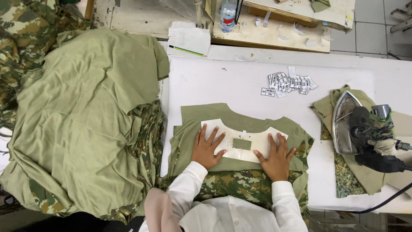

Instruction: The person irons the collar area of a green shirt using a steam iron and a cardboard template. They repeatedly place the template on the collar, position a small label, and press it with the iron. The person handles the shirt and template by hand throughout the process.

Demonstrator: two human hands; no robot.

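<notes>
An olive-green garment piece [240, 118] with a curved neckline lies on the white ironing table [206, 81], over camouflage fabric [244, 184]. A white card template [253, 139] with a small rectangular cut-out rests on it below the neckline. My left hand [207, 148] presses flat on the template's left end, fingers spread. My right hand [277, 157] presses flat on its right end. Neither hand holds anything.
A steam iron [358, 129] stands tipped on folded cloth at the right, its cord trailing off the table edge. A heap of small white labels [289, 82] lies behind the garment. A big pile of olive and camouflage fabric [81, 116] fills the left. Paper, a pencil and a water bottle [227, 15] sit at the back.
</notes>
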